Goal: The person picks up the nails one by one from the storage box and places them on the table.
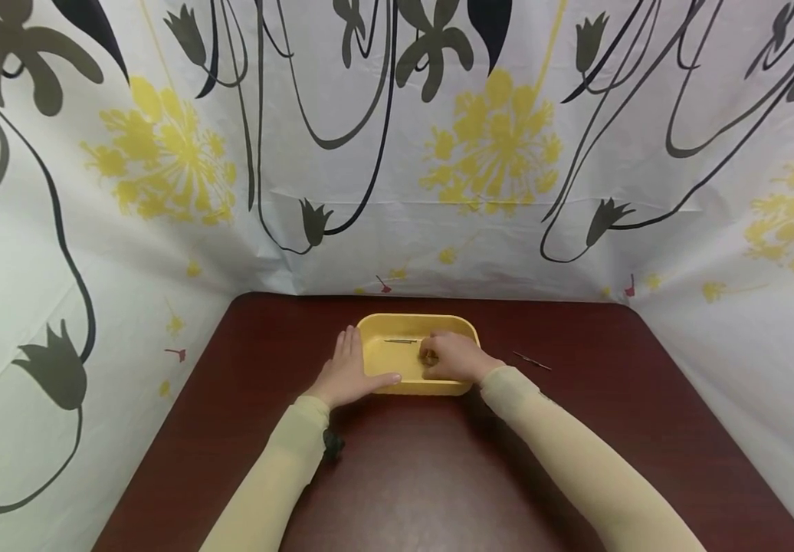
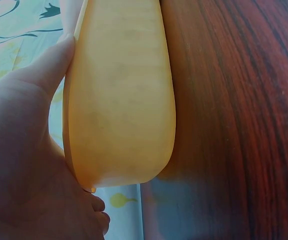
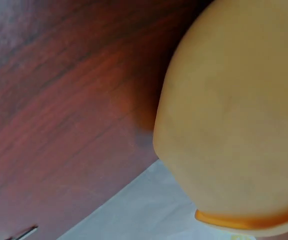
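A yellow plastic tray (image 1: 386, 376) stands on the dark wooden table. My left hand (image 1: 350, 373) rests on its left end, with the fingers straight along the rim and the thumb lying over the front edge. In the left wrist view, that hand (image 2: 21, 115) touches the rim of the tray (image 2: 124, 100). Inside the right half of the tray, my right hand (image 1: 457, 357) has curled fingers around a small brownish-gold object (image 1: 429, 358), mostly hidden and too small to identify. Thin metal rods (image 1: 400, 341) lie on the tray floor. The right wrist view shows only the tray's outer wall (image 3: 234, 125).
A thin metal rod-like tool (image 1: 532, 360) lies on the table right of the tray. Patterned white cloth (image 1: 369, 176) hangs behind and beside the table (image 1: 438, 468). A small dark object (image 1: 333, 445) shows beside the left sleeve.
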{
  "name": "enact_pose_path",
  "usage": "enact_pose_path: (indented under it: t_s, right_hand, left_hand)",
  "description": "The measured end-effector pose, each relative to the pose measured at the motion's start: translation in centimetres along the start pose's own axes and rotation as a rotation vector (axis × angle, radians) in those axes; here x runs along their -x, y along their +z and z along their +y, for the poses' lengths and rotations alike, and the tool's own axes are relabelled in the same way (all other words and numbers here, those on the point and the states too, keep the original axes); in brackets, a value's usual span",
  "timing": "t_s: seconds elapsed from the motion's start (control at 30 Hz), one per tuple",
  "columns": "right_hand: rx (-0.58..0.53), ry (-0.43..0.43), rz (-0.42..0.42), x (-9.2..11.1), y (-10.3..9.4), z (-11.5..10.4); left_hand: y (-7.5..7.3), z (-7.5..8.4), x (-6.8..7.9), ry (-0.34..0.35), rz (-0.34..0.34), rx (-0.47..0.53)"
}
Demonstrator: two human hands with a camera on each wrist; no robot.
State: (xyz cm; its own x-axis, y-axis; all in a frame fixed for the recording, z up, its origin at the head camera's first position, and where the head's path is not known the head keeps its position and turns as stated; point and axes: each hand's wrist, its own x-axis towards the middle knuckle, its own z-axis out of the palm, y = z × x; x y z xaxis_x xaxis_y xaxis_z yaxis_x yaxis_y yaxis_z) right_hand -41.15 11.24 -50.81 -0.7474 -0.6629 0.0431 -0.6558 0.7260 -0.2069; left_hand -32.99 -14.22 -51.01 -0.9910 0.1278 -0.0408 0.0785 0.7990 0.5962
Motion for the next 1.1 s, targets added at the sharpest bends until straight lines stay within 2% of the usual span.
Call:
enact_pose_path:
  t_s: [0.3, 0.6, 0.83, 1.1]
  right_hand:
    - [0.008, -0.028, 0.034, -0.17, 0.27, 0.11]
    - [0.010, -0.017, 0.009, -0.14, 0.06, -0.16]
    - [0.061, -0.059, 0.002, -0.57, -0.06, -0.54]
    - [0.097, -0.044, -0.002, -0.54, -0.16, -0.59]
  left_hand:
    - [-0.07, 0.17, 0.14, 0.003, -0.005, 0.006]
    - [-0.19, 0.36, 0.34, 0.001, -0.002, 0.009]
    - [-0.32, 0.39, 0.33, -0.003, 0.001, 0.003]
    - [-0.24, 0.36, 0.28, 0.004, 0.004, 0.007]
